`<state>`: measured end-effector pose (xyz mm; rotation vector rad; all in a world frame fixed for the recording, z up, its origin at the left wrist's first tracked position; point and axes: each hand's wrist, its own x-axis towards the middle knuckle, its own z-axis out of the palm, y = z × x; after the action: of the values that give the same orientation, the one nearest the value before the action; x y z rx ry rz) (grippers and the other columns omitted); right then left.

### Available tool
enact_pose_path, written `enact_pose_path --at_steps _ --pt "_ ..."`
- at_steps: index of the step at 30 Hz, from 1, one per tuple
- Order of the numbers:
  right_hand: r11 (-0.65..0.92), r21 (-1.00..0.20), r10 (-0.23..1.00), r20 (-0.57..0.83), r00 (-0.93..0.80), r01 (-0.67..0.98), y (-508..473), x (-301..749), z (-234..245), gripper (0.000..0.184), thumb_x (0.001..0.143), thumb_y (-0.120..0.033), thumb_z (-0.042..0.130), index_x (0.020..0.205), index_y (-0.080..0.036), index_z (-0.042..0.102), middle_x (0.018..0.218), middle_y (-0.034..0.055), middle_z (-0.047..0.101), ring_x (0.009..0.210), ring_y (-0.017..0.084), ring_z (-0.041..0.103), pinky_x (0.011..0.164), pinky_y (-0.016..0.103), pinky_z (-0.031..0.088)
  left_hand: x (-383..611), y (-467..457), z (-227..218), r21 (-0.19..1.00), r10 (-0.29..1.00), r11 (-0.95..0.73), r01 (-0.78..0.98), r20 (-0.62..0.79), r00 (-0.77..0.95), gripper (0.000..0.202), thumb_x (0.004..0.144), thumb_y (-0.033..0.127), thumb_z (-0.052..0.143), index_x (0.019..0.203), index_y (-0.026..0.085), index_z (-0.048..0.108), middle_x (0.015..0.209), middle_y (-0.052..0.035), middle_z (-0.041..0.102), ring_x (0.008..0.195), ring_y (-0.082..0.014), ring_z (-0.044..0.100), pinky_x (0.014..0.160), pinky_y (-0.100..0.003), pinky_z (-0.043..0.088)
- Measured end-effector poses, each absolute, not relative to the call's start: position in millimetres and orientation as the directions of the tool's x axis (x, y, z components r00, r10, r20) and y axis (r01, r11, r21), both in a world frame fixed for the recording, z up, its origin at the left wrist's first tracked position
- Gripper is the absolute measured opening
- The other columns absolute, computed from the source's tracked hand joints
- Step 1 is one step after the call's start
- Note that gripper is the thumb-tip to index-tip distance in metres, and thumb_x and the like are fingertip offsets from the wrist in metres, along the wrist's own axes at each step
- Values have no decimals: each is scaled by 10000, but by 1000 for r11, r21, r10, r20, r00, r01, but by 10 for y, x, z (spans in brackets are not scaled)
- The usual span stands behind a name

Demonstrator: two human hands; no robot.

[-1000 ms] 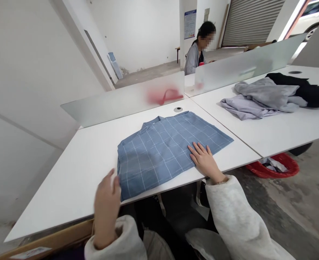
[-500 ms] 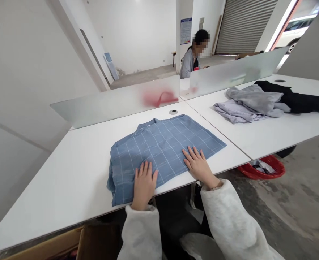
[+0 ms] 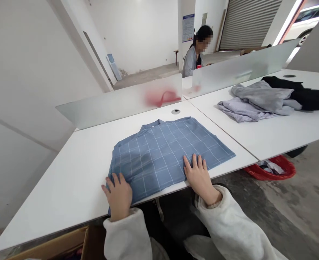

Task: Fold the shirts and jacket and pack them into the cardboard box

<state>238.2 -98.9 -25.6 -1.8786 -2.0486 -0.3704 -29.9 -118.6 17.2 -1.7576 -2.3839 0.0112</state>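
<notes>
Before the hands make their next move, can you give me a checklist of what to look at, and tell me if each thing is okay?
1. Blue shirt lying spread on the table: ok.
2. Left hand at the shirt's left edge, fingers spread: ok.
3. Right hand on the shirt's near edge: ok.
4. Collar on the far side: ok.
5. Pile of clothes apart from the shirt: ok.
6. Smooth underneath: cannot tell, hidden.
</notes>
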Motion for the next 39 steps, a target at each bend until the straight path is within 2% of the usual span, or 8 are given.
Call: enact_pose_path --at_steps 6,12,17,25,28,30,34,39 --pt "454 -83 838 377 -394 887 -928 1963 -69 494 913 -178 351 1403 -137 406 1448 166 371 1347 341 305 1062 559 282 599 -1127 205 44 942 -305 951 159 295 495 913 123 237 1365 119 439 1415 -109 447 1336 -248 365 1119 -500 255" --pt "617 -136 771 302 -561 775 -660 2167 -192 517 965 -412 296 1418 -178 380 1473 92 348 1378 271 263 1104 498 259 248 -893 -52 69 975 -204 977 101 196 505 964 361 243 1389 143 410 1456 -105 378 1358 -252 326 1103 -476 282" --pt "393 -68 893 265 -363 917 -386 3130 -333 604 945 -529 253 1445 -198 327 1483 99 326 1375 306 258 1078 561 242 -635 -846 -90 -64 997 66 996 36 -64 558 938 332 254 1420 62 330 1480 -165 293 1371 -293 287 1090 -523 263" --pt "104 46 937 331 -113 994 -215 3941 -506 586 938 -465 250 1416 -152 378 1481 143 323 1317 374 313 985 588 324 -637 -1004 -20 -122 981 170 978 117 -156 527 944 272 219 1389 37 376 1453 -175 352 1361 -282 313 1103 -565 192" --pt "-4 47 935 355 -13 999 -260 3803 -462 588 936 -447 233 1407 -131 388 1458 167 355 1298 407 324 956 644 310 -387 -1173 87 -112 980 104 988 178 -83 489 936 207 218 1316 83 499 1371 -153 485 1311 -305 394 1100 -592 176" --pt "-44 64 925 379 16 997 -298 3630 -350 556 932 -391 266 1389 -109 409 1433 197 382 1303 428 309 958 683 266 -156 -1240 155 -45 979 -75 996 188 82 470 943 205 228 1311 142 514 1357 -109 513 1301 -276 414 1115 -561 191" --pt "155 132 913 359 -193 979 -306 2988 34 520 899 -299 381 1390 -129 411 1442 192 371 1338 416 268 1014 663 220 286 -1073 271 93 916 -385 918 164 367 469 957 187 202 1343 184 469 1366 -68 512 1304 -200 417 1135 -482 229" --pt "575 128 756 293 -585 808 19 1893 282 483 928 -226 349 1406 -172 390 1491 131 306 1378 351 222 1076 597 195 420 -564 391 -22 928 -352 936 124 352 470 915 132 263 1333 59 465 1390 -171 461 1320 -307 373 1115 -539 193"
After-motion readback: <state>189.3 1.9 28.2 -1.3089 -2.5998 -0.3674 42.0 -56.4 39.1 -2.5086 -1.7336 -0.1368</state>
